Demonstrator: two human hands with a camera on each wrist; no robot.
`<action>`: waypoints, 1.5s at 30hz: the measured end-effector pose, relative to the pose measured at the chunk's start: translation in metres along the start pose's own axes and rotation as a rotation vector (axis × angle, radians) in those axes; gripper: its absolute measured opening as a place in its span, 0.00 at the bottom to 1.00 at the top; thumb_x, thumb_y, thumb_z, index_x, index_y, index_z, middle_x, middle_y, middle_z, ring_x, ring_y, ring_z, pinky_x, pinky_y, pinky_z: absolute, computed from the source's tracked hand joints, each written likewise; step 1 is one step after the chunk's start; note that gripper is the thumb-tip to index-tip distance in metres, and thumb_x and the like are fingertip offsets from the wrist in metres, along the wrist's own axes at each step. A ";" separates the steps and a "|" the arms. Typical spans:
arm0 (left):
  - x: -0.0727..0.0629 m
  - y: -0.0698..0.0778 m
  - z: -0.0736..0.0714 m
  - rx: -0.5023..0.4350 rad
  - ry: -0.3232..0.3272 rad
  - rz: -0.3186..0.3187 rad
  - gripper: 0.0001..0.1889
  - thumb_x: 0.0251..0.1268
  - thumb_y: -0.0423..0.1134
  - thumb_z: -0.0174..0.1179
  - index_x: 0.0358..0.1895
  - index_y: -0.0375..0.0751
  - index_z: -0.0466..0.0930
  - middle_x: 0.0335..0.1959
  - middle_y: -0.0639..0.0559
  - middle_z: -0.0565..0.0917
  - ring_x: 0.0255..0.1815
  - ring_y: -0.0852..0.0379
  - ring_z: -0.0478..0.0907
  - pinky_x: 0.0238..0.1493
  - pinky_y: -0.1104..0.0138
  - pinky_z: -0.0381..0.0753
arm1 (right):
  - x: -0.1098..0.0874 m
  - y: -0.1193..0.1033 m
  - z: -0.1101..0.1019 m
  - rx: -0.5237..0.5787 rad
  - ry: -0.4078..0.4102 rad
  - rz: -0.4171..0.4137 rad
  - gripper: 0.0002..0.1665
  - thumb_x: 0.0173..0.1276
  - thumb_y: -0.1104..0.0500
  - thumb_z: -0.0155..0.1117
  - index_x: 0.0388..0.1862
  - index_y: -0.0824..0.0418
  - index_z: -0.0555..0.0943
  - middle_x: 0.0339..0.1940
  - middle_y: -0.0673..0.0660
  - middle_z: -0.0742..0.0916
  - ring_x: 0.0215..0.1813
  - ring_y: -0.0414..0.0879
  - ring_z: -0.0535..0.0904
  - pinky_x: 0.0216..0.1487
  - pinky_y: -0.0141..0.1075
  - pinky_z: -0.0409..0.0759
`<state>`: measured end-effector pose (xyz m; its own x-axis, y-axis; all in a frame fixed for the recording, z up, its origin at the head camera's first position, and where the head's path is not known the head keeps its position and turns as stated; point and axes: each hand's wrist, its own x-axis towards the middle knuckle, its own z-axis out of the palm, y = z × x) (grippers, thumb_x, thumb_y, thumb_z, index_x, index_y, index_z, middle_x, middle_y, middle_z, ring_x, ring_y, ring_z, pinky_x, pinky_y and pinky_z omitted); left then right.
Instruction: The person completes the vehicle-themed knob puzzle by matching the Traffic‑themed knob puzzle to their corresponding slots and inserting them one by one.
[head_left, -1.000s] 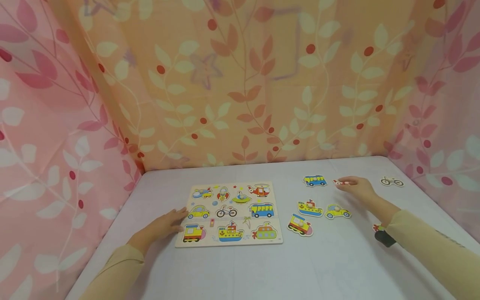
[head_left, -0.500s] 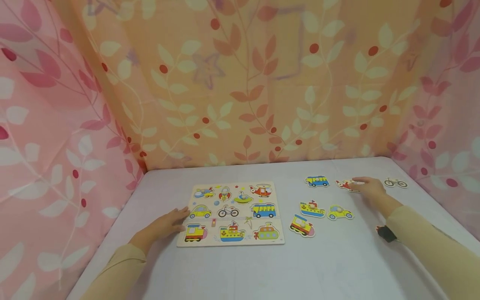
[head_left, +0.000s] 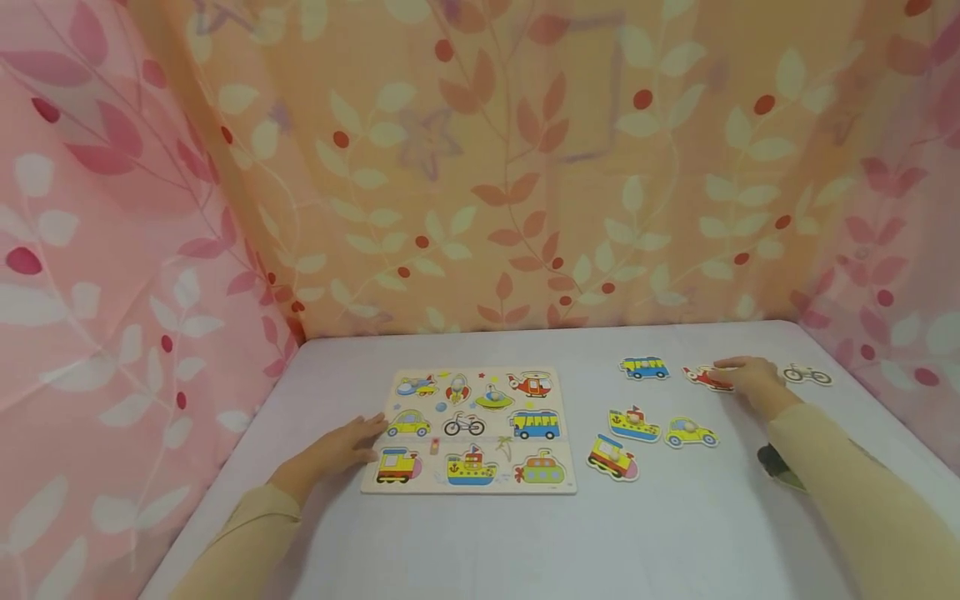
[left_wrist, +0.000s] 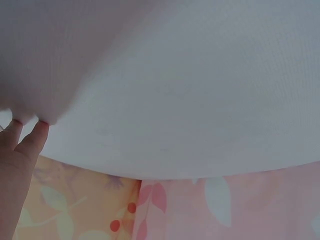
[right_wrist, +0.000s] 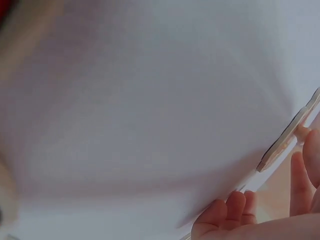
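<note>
My left hand point(head_left: 341, 446) lies at the left edge of a wooden puzzle board point(head_left: 487, 490), with fingertips at its rim and fingers loosely extended. In the left wrist view, two of its fingertips point(left_wrist: 42, 122) show at the far left. At the back right, my right hand point(head_left: 757, 383) holds a red helicopter puzzle piece point(head_left: 701, 377) low over the table. Thumb and finger meet at the piece's small knob point(right_wrist: 301, 133) in the right wrist view, while the other fingers curl near the tabletop. The hand covers the piece's right part.
Loose puzzle pieces lie right of the board: a bus point(head_left: 645, 368), bicycle point(head_left: 807, 374), ship point(head_left: 634, 424), yellow car point(head_left: 690, 432) and train point(head_left: 612, 458). A dark object point(head_left: 771, 458) sits partly behind the right sleeve. Patterned curtains point(head_left: 525, 167) stand around the table.
The right hand has shifted right across the helicopter piece, so more of the piece shows, and the piece now looks flatter. The left hand stays at the board's edge. The head view has turned slightly left.
</note>
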<state>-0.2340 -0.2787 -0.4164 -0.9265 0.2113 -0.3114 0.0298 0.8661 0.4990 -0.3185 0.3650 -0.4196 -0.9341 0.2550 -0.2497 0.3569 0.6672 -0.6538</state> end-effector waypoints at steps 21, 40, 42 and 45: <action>0.003 0.001 0.000 -0.015 -0.001 -0.005 0.33 0.66 0.43 0.62 0.74 0.50 0.62 0.77 0.48 0.56 0.77 0.37 0.42 0.69 0.36 0.47 | -0.001 0.003 -0.004 -0.095 0.001 -0.105 0.25 0.67 0.54 0.63 0.55 0.70 0.76 0.57 0.79 0.71 0.56 0.73 0.61 0.56 0.61 0.57; 0.002 -0.001 -0.001 0.005 -0.007 0.016 0.33 0.66 0.42 0.62 0.74 0.47 0.63 0.77 0.48 0.57 0.77 0.36 0.42 0.69 0.36 0.45 | -0.020 -0.012 -0.004 0.049 -0.115 -0.187 0.34 0.65 0.49 0.67 0.57 0.76 0.74 0.56 0.76 0.75 0.54 0.65 0.68 0.51 0.50 0.69; 0.002 -0.002 0.000 0.013 -0.009 0.021 0.33 0.66 0.42 0.62 0.74 0.47 0.63 0.77 0.47 0.57 0.77 0.35 0.42 0.69 0.36 0.45 | -0.026 -0.018 -0.004 0.038 -0.128 -0.193 0.35 0.65 0.48 0.67 0.56 0.76 0.74 0.54 0.75 0.76 0.53 0.64 0.68 0.50 0.50 0.70; 0.003 -0.002 0.001 0.019 -0.008 0.015 0.33 0.66 0.43 0.61 0.74 0.48 0.63 0.77 0.47 0.57 0.77 0.35 0.42 0.69 0.35 0.45 | -0.035 -0.027 -0.002 0.044 -0.151 -0.196 0.35 0.65 0.48 0.67 0.57 0.76 0.74 0.52 0.73 0.77 0.52 0.63 0.68 0.49 0.49 0.70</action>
<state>-0.2364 -0.2796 -0.4187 -0.9228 0.2278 -0.3108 0.0505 0.8711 0.4885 -0.2951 0.3397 -0.3914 -0.9762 0.0140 -0.2164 0.1713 0.6616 -0.7300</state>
